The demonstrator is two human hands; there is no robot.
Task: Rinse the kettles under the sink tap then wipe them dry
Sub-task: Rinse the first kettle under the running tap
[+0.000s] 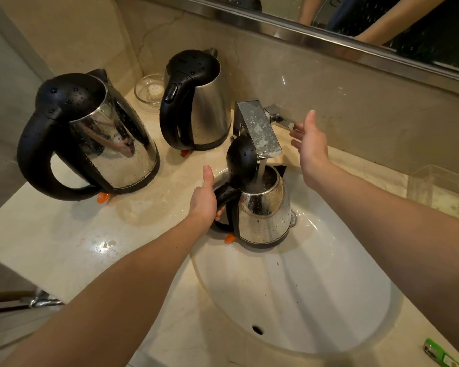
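A steel kettle (265, 213) with a black lid flipped open stands in the white sink (316, 295), held upright under the tap (259, 128). Water runs from the spout into its mouth. My left hand (204, 198) grips its black handle, thumb up. My right hand (311, 144) hovers open beside the tap's lever (282, 120), fingertips at the lever's end. Two more wet steel kettles stand on the counter: a large one (90, 136) at the left and another (196, 102) behind the sink, lids shut.
A glass dish (149, 88) sits in the back corner by the wall. A clear plastic box (440, 192) stands at the right. A green lighter (439, 353) lies near the front right edge. A mirror runs along the wall above.
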